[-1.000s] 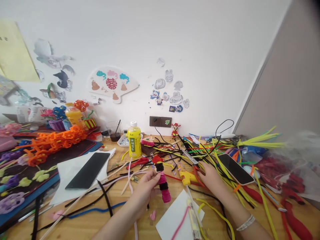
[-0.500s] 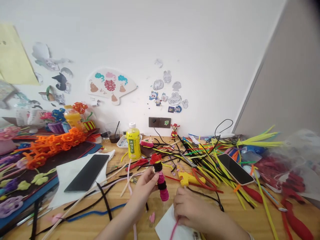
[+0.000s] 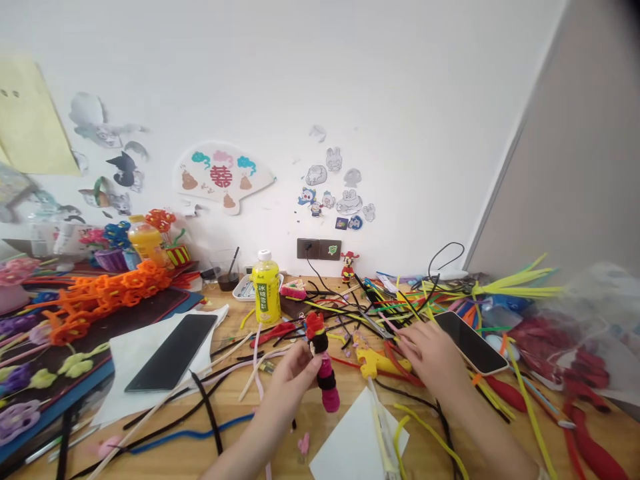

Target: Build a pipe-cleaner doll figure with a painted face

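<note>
My left hand [image 3: 290, 380] is closed around a small pipe-cleaner doll [image 3: 323, 363] with a red hat, black middle and pink skirt, held upright over the wooden table [image 3: 235, 427]. My right hand [image 3: 433, 357] reaches over a heap of coloured pipe cleaners [image 3: 400, 310], fingers spread and blurred, next to a yellow glue gun [image 3: 380, 361] and a dark phone [image 3: 470, 342]. Nothing shows in its grasp. A white paper sheet [image 3: 350, 447] lies in front of me.
A yellow drink bottle [image 3: 266, 288] stands behind the doll. A second phone [image 3: 170, 343] rests on white paper at left, beside orange pipe-cleaner flowers [image 3: 110, 290] on a dark board. Red pliers [image 3: 590, 440] and bagged supplies [image 3: 565, 333] lie at right. A wall socket [image 3: 319, 249] is behind.
My right hand left the white paper near me and moved up and right to the pipe-cleaner heap by the phone. The doll stayed in my left hand, shifting slightly.
</note>
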`<state>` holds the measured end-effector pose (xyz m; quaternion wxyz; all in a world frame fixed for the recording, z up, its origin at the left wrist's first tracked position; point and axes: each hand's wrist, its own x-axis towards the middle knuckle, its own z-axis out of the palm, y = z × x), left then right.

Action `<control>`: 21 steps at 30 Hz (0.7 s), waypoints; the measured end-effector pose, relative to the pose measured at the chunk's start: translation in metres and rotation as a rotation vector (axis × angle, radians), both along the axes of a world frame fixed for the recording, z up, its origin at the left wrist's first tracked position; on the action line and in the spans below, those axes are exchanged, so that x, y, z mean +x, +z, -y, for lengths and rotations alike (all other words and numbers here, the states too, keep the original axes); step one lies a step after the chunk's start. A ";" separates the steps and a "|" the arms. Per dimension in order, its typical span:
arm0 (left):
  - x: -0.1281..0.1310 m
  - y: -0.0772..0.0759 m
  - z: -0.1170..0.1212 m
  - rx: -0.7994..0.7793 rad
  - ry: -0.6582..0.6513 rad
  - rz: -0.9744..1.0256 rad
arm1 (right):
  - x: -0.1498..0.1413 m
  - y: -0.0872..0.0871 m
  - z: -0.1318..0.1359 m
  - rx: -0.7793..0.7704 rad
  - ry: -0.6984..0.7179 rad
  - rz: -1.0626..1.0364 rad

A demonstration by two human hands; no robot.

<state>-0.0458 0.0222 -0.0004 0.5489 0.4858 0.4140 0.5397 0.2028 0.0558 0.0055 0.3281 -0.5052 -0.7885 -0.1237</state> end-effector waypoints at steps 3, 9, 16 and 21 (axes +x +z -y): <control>0.011 -0.005 0.006 -0.087 -0.070 0.082 | -0.037 -0.005 0.019 -0.232 0.222 -0.360; 0.026 -0.012 0.017 -0.183 -0.157 0.194 | -0.076 -0.015 0.045 -0.257 0.393 -0.536; 0.029 -0.007 0.022 -0.234 -0.153 0.209 | -0.076 -0.016 0.049 -0.106 0.414 -0.396; 0.030 0.000 0.026 -0.275 -0.123 0.205 | -0.078 -0.017 0.049 -0.174 0.388 -0.466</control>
